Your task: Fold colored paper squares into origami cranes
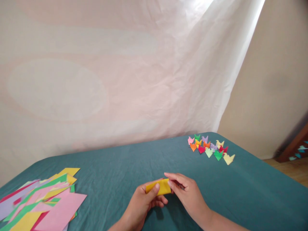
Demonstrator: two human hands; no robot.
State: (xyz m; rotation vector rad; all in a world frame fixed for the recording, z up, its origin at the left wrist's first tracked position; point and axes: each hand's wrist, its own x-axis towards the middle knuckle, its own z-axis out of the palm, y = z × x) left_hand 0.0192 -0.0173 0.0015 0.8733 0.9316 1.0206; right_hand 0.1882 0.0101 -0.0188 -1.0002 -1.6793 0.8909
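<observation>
A small folded piece of yellow paper [164, 187] is held in the air over the front middle of the table. My left hand [144, 202] grips it from the left, thumb lying on its face and fingers curled behind. At the paper's right end, my right hand [186, 192] pinches the edge between thumb and fingers. The paper is a narrow rectangle with its long side roughly level. Its back is hidden by my fingers.
A loose heap of coloured paper sheets [64, 210] lies at the left. Several small folded paper birds [218, 155] stand in rows at the back right. Dark green cloth covers the table [115, 170]. Behind it hangs a pale sheet [134, 89].
</observation>
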